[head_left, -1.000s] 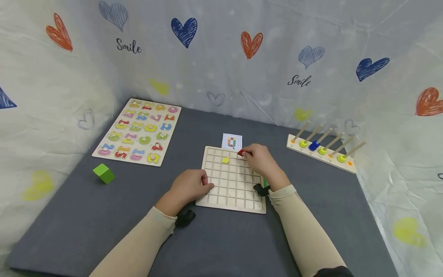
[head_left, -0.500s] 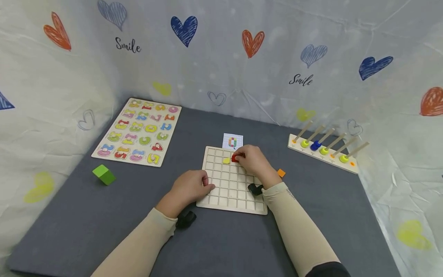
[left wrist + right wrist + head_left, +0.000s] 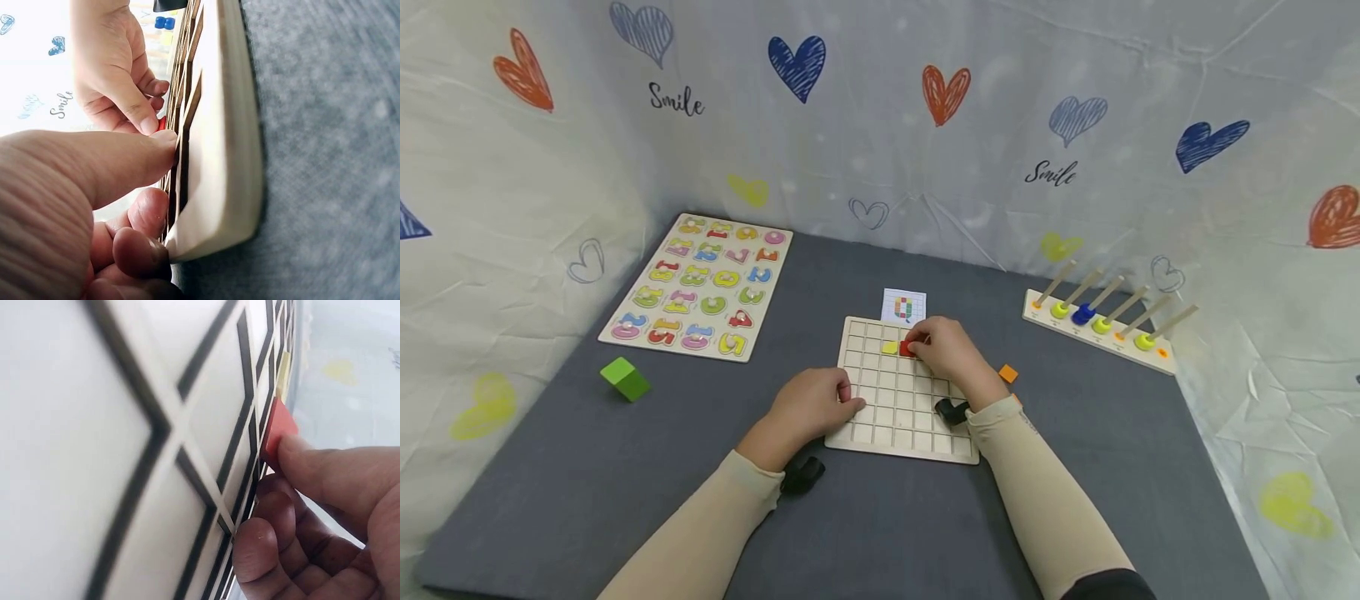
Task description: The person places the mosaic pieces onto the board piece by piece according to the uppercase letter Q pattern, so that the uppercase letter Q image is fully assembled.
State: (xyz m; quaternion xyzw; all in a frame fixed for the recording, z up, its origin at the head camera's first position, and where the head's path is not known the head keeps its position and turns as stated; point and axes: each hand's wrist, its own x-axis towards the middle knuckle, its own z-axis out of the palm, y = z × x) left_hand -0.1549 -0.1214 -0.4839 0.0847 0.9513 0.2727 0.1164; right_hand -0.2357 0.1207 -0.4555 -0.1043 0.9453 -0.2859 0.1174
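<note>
A pale wooden grid board (image 3: 883,433) lies flat in the middle of the table. My right hand (image 3: 953,350) pinches a red square tile (image 3: 281,428) between thumb and fingers, low over a cell near the board's far side. Right beside it, on the left, a yellow tile (image 3: 889,347) sits in a cell. My left hand (image 3: 808,407) rests at the board's left edge; its thumb (image 3: 164,139) touches the gridded top and the bent fingers lie at the rim. Behind the board stands a small card (image 3: 905,306) with a coloured Q made of squares.
An orange tile (image 3: 1008,373) lies right of the board, partly beside the right wrist. A number puzzle board (image 3: 647,304) is at the back left, with a green block (image 3: 624,379) in front. A peg stand with coloured rings (image 3: 1097,332) stands at the back right.
My right hand has moved the red tile left and down onto the board, next to the yellow one, turning it flatter. The orange tile has come into view. The left hand stays put.
</note>
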